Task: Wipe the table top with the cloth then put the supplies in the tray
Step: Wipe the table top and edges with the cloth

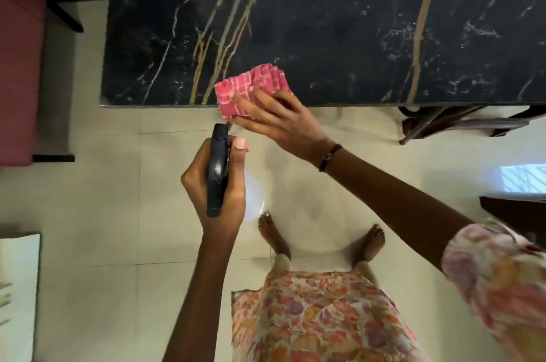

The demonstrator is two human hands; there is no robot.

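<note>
A black marble table top [325, 21] with gold and white veins fills the upper part of the head view. A folded pink checked cloth [251, 86] lies at its near edge, partly hanging over it. My right hand [274, 119] lies flat on the cloth, fingers spread, pressing it down. My left hand [215, 184] is below the table edge over the floor, closed around a spray bottle [217, 169] with a black trigger head; its pale body shows under the hand. No tray is in view.
A maroon seat [20, 66] stands to the left of the table. A dark chair frame [443, 122] sits under the table's near right edge. Pale floor tiles [118, 213] lie below, where my bare feet [366, 243] stand.
</note>
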